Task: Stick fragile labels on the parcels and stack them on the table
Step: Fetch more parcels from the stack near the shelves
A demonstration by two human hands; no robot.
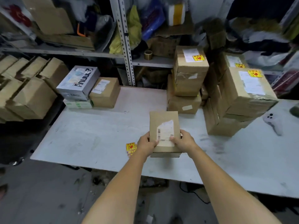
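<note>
Two grips — left grip (pixel 146 143), right grip (pixel 183 140) — clasp the parcel (pixel 163 125) between them, thumbs on top.

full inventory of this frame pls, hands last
held parcel: one, brown, table's near middle
fragile labels: small pile, yellow-red, on table left of held parcel
stacked parcels: several, brown, three show yellow labels, table's right
brown parcel: one, table's far left
white box: one, beside brown parcel
phone: one, white, table's right
tape roll: one, brown, shelf
cartons: many, brown, left of table
table: one, grey
hands: left hand and right hand grip held parcel's sides
</note>
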